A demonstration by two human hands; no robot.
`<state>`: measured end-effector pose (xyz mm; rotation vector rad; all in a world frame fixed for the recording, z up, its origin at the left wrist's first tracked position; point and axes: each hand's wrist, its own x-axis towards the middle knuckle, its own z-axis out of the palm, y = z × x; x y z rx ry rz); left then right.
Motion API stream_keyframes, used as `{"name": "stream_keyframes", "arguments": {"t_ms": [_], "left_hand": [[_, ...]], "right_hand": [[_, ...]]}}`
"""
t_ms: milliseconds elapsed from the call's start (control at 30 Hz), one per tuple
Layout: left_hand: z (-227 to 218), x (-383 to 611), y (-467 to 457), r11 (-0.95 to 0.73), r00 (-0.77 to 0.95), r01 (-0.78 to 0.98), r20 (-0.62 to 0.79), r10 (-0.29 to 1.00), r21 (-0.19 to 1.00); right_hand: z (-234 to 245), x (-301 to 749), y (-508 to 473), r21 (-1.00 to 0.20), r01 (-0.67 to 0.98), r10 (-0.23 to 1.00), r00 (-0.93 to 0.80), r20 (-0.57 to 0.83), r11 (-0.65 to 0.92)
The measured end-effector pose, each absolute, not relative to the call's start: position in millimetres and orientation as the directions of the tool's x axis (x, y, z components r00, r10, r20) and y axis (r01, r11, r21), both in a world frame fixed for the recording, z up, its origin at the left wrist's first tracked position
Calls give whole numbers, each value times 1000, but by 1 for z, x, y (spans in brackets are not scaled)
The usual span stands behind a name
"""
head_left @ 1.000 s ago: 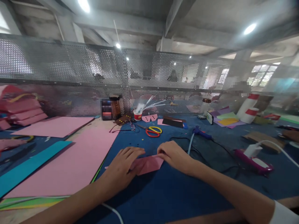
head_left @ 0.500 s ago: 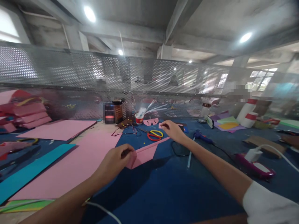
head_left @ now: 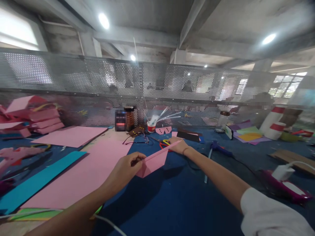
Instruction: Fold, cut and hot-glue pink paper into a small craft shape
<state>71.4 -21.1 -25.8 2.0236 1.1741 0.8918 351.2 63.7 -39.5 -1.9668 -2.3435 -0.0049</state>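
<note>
My left hand pinches one end of a folded strip of pink paper, holding it tilted above the blue table. Behind the far end of that strip, my right hand has its fingers closed at the handles of a pair of scissors with red and yellow loops. The paper covers part of the right hand and part of the scissors. Just beyond lies a small pink cut-out with black dots.
Pink sheets and a turquoise strip lie left. Eyeglasses and a paper cup with clear sticks stand farther back. At right are a blue glue gun, a purple power strip and coloured paper.
My right hand has come down and a little nearer, from above the paper's far end to the scissors. The view has turned slightly left. My left hand still holds the pink paper.
</note>
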Motion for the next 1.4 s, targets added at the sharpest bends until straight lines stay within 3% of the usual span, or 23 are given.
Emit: {"name": "stream_keyframes", "arguments": {"t_ms": [167,300,467,600,700,733,800,867,1000,1233,1400], "left_hand": [[-27,73,-21,-410,363,478,250,897,777],[-28,71,-18,-401,357,471,246,901,785],[-26,69,-15,-384,348,421,244,905,822],[-24,68,-13,-349,366,377,209,907,858],[-26,67,-11,-337,368,354,202,908,872],[-28,67,-10,-334,364,350,202,909,875],[-31,66,-8,-324,360,348,194,913,880],[-33,65,-5,-325,357,350,196,913,879],[-38,63,1,-342,362,364,207,909,866],[-39,63,6,-300,358,360,166,919,883],[-33,63,6,-252,281,388,147,948,887]], "right_hand": [[-35,358,62,-186,976,994,-101,51,109],[-25,373,49,-425,903,998,-57,40,69],[-21,396,11,-795,604,988,-151,-43,58],[-24,408,-21,-938,345,988,-156,-20,36],[-23,412,-42,-987,159,988,-155,8,33],[-23,412,-49,-1000,-9,988,-151,25,24],[-22,412,-62,-954,-299,988,-142,60,15],[-21,409,-73,-901,-433,985,-154,80,5],[-25,398,-83,-904,-425,968,-246,59,-53],[-40,373,-90,-973,-219,908,-418,33,-66],[-34,362,-100,-954,-291,917,-395,57,-66]]}}
